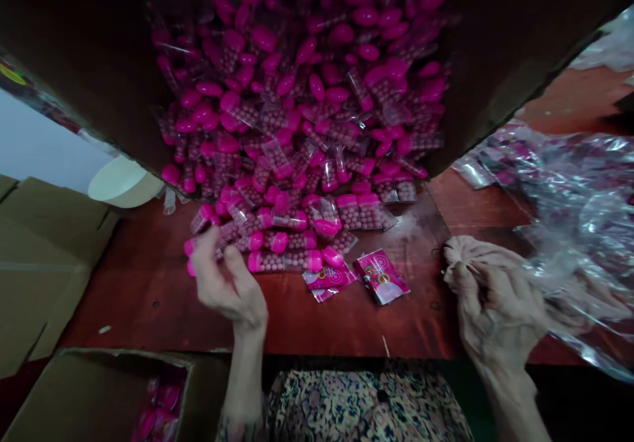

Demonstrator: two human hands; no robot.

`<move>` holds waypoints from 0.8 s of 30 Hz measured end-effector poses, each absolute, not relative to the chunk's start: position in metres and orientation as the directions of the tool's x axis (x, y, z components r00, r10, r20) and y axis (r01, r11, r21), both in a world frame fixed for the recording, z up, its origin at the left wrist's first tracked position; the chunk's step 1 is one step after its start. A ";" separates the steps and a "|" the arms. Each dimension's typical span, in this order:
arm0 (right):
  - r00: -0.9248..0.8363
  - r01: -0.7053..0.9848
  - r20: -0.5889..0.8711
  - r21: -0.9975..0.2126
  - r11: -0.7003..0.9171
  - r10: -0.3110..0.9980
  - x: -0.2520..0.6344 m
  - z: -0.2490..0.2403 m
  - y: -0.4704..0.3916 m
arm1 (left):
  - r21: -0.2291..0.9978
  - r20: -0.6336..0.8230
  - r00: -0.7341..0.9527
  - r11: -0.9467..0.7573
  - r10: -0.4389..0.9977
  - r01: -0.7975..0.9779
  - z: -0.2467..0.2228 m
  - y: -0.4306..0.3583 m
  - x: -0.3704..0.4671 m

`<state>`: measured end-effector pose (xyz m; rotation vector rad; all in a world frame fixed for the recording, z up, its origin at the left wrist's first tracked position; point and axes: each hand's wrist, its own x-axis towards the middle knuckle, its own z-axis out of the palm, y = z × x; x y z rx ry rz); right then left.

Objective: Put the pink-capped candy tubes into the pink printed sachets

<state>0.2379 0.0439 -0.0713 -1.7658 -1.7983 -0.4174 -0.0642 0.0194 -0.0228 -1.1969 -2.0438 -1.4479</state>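
Pink-capped tubes [284, 261] heaped from carton [500, 39] to bench [168, 316], left hand [230, 282] right at their edge, its grip too blurred to call! One careless nudge could send the loose ones sliding over the sachets [382, 275]. Right hand [502, 310] has its grip closed on bunched cloth [478, 252]; dragging that might snag the plastic bags [594, 211] alongside.

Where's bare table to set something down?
Red tabletop shows between the left-side cardboard and left hand, and along the front edge below the pink packets. Crowded: back centre, heaped pink-capped tubes; right, beige cloth and clear bags around the right hand.
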 end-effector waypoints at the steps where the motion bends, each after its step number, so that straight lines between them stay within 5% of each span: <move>1: 0.044 0.982 0.600 -0.174 0.077 0.799 0.238 -0.071 0.044 | 0.543 0.705 -0.459 0.005 0.540 0.840 -0.024 0.007 -0.050; 3: 0.052 0.981 0.607 -0.178 0.073 0.793 0.237 -0.072 0.044 | 0.441 0.691 -0.140 -0.260 0.709 0.859 -0.030 -0.010 -0.023; 6: 0.068 0.982 0.612 -0.182 0.057 0.788 0.237 -0.072 0.045 | 0.397 0.560 0.057 -0.329 0.826 0.857 -0.045 -0.017 0.003; 13: 0.073 0.978 0.594 -0.199 0.059 0.801 0.238 -0.071 0.044 | 0.271 0.470 0.144 -0.297 0.871 0.916 -0.070 -0.003 0.003; 18: 0.070 0.974 0.588 -0.215 0.072 0.806 0.237 -0.070 0.043 | -0.002 0.363 0.283 -0.303 0.888 0.953 -0.063 0.000 0.007; 24: 0.097 0.974 0.548 -0.224 0.034 0.831 0.237 -0.069 0.041 | -0.101 0.263 0.219 -0.198 0.940 0.975 -0.054 0.003 0.033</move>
